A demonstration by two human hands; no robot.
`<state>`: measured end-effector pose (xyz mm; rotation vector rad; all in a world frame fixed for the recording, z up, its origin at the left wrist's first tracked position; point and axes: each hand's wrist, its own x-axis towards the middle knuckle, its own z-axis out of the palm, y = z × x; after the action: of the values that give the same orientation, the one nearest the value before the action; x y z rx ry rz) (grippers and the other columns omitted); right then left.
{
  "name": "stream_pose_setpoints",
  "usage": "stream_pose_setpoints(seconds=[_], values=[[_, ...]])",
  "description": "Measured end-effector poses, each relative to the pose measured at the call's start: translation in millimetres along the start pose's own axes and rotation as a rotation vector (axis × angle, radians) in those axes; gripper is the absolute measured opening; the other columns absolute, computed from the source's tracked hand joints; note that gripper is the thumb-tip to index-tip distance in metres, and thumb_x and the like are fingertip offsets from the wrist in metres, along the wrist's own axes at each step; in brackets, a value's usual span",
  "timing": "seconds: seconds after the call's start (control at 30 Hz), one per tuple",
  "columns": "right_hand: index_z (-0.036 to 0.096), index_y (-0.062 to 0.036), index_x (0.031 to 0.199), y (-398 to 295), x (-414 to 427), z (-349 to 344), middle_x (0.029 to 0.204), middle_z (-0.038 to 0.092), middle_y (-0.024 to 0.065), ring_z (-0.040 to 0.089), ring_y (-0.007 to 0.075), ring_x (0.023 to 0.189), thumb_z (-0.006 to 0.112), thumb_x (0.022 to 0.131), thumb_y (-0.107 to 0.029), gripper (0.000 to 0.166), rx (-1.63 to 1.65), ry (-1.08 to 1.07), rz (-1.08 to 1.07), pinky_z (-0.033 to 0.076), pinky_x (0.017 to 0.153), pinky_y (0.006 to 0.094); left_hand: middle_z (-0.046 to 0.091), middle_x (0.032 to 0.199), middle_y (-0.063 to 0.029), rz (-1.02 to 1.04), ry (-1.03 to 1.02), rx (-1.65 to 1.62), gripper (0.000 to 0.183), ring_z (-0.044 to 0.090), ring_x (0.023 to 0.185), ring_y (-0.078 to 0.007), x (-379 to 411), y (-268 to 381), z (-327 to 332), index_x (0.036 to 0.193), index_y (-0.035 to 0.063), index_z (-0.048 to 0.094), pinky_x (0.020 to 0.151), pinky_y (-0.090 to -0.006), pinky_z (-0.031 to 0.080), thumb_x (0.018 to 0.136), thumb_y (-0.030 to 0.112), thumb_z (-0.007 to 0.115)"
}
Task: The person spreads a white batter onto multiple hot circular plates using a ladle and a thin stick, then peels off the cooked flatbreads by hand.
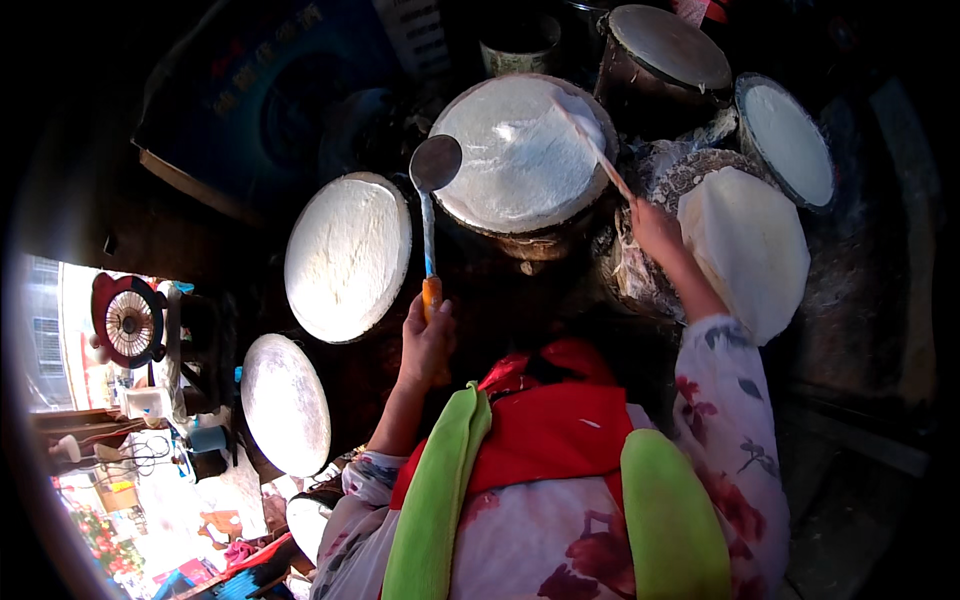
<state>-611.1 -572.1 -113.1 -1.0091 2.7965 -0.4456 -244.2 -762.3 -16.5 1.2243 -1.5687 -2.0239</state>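
Note:
Upright in my left hand point(429, 337) is a ladle point(435, 163) with an orange handle; its round dark bowl is beside the left rim of a large round pan point(517, 154). White batter or dough covers much of that pan. My right hand point(657, 229) grips a thin wooden stick point(592, 146), whose far end reaches over the white layer near the pan's upper right. Close to my right forearm lies a stack of thin pale round sheets point(742, 255). A round surface coated in white point(349, 257) stands left of the ladle.
Another pale round surface point(286, 405) lies lower left. At the upper right are a lidded dark pot point(670, 46) and a tilted round container with white contents point(786, 140). A plastic-covered bundle point(637, 262) sits below my right hand. A small fan point(129, 322) stands far left.

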Motion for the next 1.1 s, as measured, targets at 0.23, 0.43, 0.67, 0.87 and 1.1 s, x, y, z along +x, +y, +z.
stream_pose_setpoints(seconds=[0.23,0.43,0.67,0.87,1.1], values=[[0.066,-0.0049,0.095,-49,80,-23,0.094,0.068,0.0159,0.065,0.0359,0.088,0.043,0.090,-0.017,0.026,-0.061,-0.116,-0.157,0.052,0.077,0.0473,0.046,0.066,0.0014,0.004,-0.053,-0.028,0.024,0.042,0.046,-0.0069,22,11,20,0.113,0.0093,0.045,0.040,-0.0211,0.036,0.095,0.021,0.054],[0.058,-0.0028,0.093,-22,6,-16,0.084,0.066,0.0209,0.065,0.0382,0.081,0.045,0.094,-0.024,0.025,0.176,-0.001,0.002,0.050,0.070,0.0519,0.048,0.066,0.0002,-0.025,0.009,-0.034,0.023,0.044,0.044,-0.0084,34,10,23,0.112,0.0093,0.046,0.039,-0.0226,0.037,0.095,0.023,0.054],[0.061,-0.0011,0.085,-87,-8,-12,0.077,0.066,0.0196,0.065,0.0391,0.075,0.050,0.087,-0.014,0.018,0.125,-0.080,-0.154,0.052,0.069,0.0480,0.045,0.064,0.0013,-0.081,-0.041,-0.026,0.022,0.042,0.046,-0.0083,42,25,49,0.108,0.0104,0.046,0.039,-0.0232,0.036,0.095,0.025,0.054],[0.063,-0.0036,0.088,-36,23,-17,0.081,0.067,0.0184,0.065,0.0392,0.081,0.050,0.087,-0.016,0.018,0.202,-0.022,-0.008,0.051,0.071,0.0494,0.045,0.065,0.0018,-0.090,0.007,0.004,0.026,0.042,0.048,-0.0078,43,40,61,0.114,0.0098,0.045,0.040,-0.0232,0.036,0.095,0.025,0.054],[0.062,-0.0013,0.088,-67,11,-30,0.081,0.065,0.0230,0.063,0.0413,0.080,0.048,0.090,-0.021,0.024,0.208,-0.132,-0.235,0.050,0.073,0.0505,0.045,0.068,0.0011,-0.143,-0.009,0.028,0.031,0.041,0.049,-0.0078,48,53,73,0.122,0.0102,0.043,0.041,-0.0229,0.037,0.095,0.022,0.054]])
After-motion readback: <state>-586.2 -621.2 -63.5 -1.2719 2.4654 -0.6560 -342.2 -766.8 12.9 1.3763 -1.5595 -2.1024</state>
